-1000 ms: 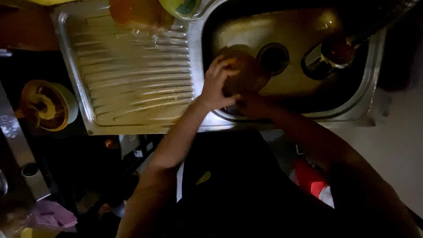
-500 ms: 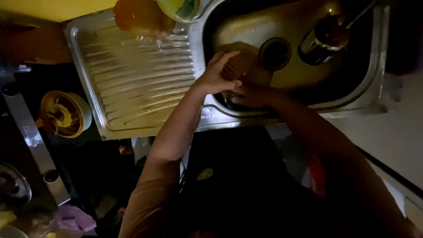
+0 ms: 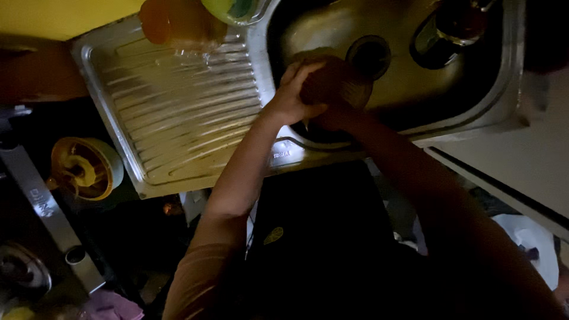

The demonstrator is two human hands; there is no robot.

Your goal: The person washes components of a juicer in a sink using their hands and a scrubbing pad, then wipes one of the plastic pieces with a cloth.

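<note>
Both my hands meet over the near-left part of a steel sink basin [image 3: 409, 89]. My left hand [image 3: 291, 98] curls over the top of a brownish round vessel [image 3: 344, 89] with a ribbed side, probably a glass. My right hand [image 3: 332, 121] grips the same vessel from below and is mostly in shadow. The vessel sits just left of the round drain [image 3: 368, 56]. What is inside it is hidden.
A ribbed steel drainboard [image 3: 178, 124] lies left of the basin, with an orange tumbler [image 3: 175, 24] and a yellow-green bowl [image 3: 231, 9] at its far edge. A dark cup [image 3: 444, 29] stands in the basin. A yellow round container [image 3: 83, 169] sits at left, a white counter [image 3: 521, 160] at right.
The view has shifted slightly, so the sink sits higher in frame. Both hands stay on the vessel at the same spot in the basin, the left fingers shifting a little over it.
</note>
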